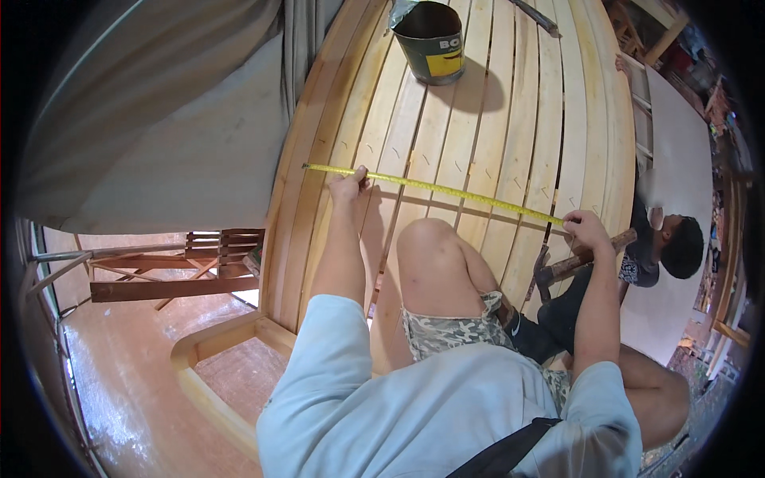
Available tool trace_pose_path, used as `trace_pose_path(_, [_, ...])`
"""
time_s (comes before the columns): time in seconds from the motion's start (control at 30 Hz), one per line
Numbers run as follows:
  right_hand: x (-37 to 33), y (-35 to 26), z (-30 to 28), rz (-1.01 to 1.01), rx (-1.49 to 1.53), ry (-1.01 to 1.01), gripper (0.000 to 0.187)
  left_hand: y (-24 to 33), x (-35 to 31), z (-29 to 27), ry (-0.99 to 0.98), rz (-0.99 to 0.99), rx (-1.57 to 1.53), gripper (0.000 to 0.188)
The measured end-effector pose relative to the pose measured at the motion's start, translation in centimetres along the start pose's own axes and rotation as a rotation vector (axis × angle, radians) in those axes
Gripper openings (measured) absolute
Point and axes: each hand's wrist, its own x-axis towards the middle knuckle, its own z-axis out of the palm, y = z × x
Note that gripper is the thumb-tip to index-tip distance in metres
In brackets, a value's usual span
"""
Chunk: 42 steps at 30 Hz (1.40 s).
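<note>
A yellow tape measure blade stretches across a surface of pale wooden slats. Near its left end, my left hand pinches the blade between thumb and fingers; the metal tip sticks out past it. My right hand is closed at the blade's right end, and whatever case it may hold is hidden by the fingers. Just below the right hand, a hammer with a wooden handle passes behind my right wrist. Short pencil-like marks run across the slats beyond the blade.
A dark open can with a yellow label stands on the slats. Past it lies a dark bar-like tool. Grey cloth hangs at left. A curved wooden frame sits lower left. Another person is close at right.
</note>
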Motion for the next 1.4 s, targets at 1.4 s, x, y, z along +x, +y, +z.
trace_pose_path(1.4, [4.1,-2.2,2.9,0.011,-0.332,0.471,0.021,-18.6,-23.9,-16.6,0.701,0.127,1.275,0.054])
